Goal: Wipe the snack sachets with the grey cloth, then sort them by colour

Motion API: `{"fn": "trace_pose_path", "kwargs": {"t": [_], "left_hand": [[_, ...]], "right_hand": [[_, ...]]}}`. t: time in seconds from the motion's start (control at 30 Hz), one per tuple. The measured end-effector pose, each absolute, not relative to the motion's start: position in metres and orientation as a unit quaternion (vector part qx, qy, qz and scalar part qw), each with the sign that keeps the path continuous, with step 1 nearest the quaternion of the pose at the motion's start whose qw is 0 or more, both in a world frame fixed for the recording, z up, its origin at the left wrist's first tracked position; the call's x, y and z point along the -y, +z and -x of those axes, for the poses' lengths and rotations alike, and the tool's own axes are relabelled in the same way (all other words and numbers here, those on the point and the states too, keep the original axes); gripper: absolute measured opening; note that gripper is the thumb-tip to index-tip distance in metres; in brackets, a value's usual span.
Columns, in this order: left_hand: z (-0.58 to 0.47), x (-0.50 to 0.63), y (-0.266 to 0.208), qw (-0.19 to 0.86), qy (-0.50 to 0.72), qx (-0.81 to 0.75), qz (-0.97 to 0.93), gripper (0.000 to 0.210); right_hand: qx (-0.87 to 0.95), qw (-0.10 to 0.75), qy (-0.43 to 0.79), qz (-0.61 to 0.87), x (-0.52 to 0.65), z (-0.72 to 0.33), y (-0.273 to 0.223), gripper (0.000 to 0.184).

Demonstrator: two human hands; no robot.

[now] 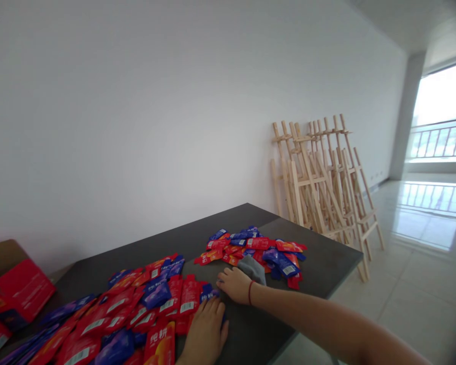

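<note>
My left hand (205, 328) rests at the right edge of the nearer pile of flat pouches (125, 309), its fingers closed over a blue pouch (206, 292) whose end shows beyond the fingertips. Just ahead and to the right, my right hand (234, 285) lies low over the dark table (258, 324), fingers stretched toward the left hand. It appears to hold nothing. A grey cloth (254, 268) lies right behind it, partly covered by the hand. Beyond the cloth is a second pile of red and blue pouches (256, 243). Both piles mix red pouches and blue ones.
An open red cardboard box (23, 289) stands at the left end of the table. Wooden easels (319, 182) lean on the white wall past the far right corner. Shiny floor tiles (410, 253) stretch toward a railing and window at right.
</note>
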State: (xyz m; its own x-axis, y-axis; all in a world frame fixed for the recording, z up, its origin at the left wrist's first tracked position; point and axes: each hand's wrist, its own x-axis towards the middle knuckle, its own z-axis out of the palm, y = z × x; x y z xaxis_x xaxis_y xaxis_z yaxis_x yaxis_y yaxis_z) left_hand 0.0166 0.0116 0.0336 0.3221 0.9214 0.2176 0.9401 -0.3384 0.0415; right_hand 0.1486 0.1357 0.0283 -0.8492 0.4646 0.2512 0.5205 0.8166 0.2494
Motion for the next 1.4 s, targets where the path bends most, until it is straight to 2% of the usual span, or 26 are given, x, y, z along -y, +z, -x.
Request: {"fn": "trace_pose_path", "kwargs": {"t": [0.17, 0.5, 0.57, 0.67, 0.87, 0.97, 1.03, 1.2, 1.27, 1.4], "left_hand": [[0.021, -0.032, 0.036, 0.099, -0.078, 0.616, 0.778, 0.037], [0.045, -0.115, 0.070, 0.068, 0.037, 0.711, 0.699, 0.025], [0.037, -0.136, 0.073, 0.073, 0.042, 0.720, 0.689, 0.029], [0.015, -0.162, 0.072, 0.092, 0.024, 0.706, 0.701, 0.037], [-0.017, -0.182, 0.061, 0.096, -0.015, 0.652, 0.752, 0.038], [-0.017, -0.171, 0.056, 0.082, -0.018, 0.639, 0.764, 0.029], [-0.015, -0.154, 0.053, 0.069, -0.021, 0.629, 0.774, 0.022], [-0.018, -0.086, 0.040, 0.026, -0.050, 0.580, 0.813, 0.035], [-0.020, -0.058, 0.030, -0.019, -0.100, 0.532, 0.841, 0.043], [-0.018, -0.022, 0.010, -0.122, -0.193, 0.441, 0.868, 0.053]], "right_hand": [[0.929, 0.110, -0.129, 0.328, -0.123, -0.179, 0.015, 0.017], [0.911, 0.168, 0.002, 0.376, -0.117, -0.187, 0.013, 0.026], [0.910, 0.176, 0.007, 0.375, -0.117, -0.187, 0.012, 0.025], [0.908, 0.183, 0.004, 0.377, -0.118, -0.187, 0.011, 0.024], [0.908, 0.195, 0.011, 0.372, -0.121, -0.186, 0.008, 0.022], [0.904, 0.211, 0.034, 0.371, -0.122, -0.189, 0.010, 0.023], [0.891, 0.246, 0.055, 0.377, -0.123, -0.193, 0.013, 0.027], [0.826, 0.354, 0.070, 0.433, -0.124, -0.204, 0.021, 0.038], [0.829, 0.341, 0.061, 0.439, -0.123, -0.204, 0.021, 0.038], [0.876, 0.263, 0.025, 0.404, -0.120, -0.199, 0.018, 0.031]]}}
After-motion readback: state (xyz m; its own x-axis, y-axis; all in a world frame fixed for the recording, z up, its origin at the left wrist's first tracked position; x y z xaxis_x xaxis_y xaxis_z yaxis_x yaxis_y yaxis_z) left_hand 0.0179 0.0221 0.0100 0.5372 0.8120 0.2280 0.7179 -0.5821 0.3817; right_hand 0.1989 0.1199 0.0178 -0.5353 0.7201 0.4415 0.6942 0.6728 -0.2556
